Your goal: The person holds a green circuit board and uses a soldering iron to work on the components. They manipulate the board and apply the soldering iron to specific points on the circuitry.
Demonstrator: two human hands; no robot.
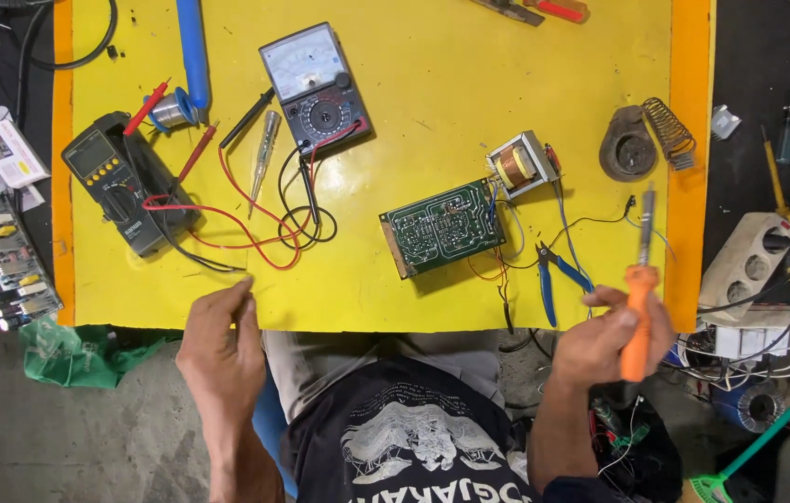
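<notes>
Right hand fingers wrapped round orange soldering iron, upright, tip pointing away, left hand fingers pinched together

Left hand pinched; right hand fisted, raised.

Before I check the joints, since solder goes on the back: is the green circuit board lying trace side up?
Yes. The circuit board lies flat on the yellow table, showing pale traces; no components stand on its upper face.

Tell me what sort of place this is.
Likely an electronics repair bench. The right hand holds an orange soldering iron; a green circuit board lies on the yellow table, along with an analog multimeter with test leads.
</notes>
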